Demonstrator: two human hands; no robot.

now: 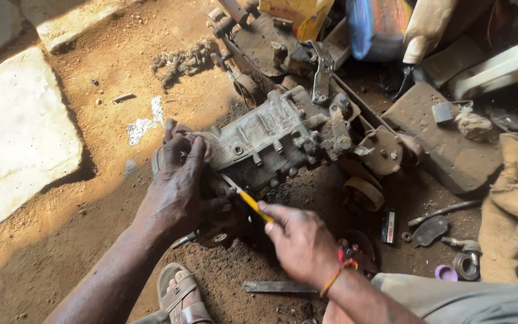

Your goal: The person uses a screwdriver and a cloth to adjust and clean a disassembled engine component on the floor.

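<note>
1. Head view looks down on our two hands at a greasy metal engine part that lies on the dirt floor, just ahead of our sandalled foot.

2. Our left hand lies over the near end of the part, fingers curled down and clenched on the casting — as we judge it, to steady the part while the tool bears on it.

3. Our right hand grips a screwdriver with a yellow handle, fingers closed around it; the thin shaft slants up and to the left, its tip against the near face of the part, close under the left hand. The low angle suggests that we are prying or scraping there, though the exact contact point is hidden.

4. The part itself is grey aluminium caked in dirt and oil, ribbed on top, with bolts, stubs and a lever along its near side. It rests tilted against other grimy metal pieces behind it.

5. Around us lie small items — a purple cap, a flat metal bar by the right wrist, a stone slab at the left and sacking at the right.
</note>
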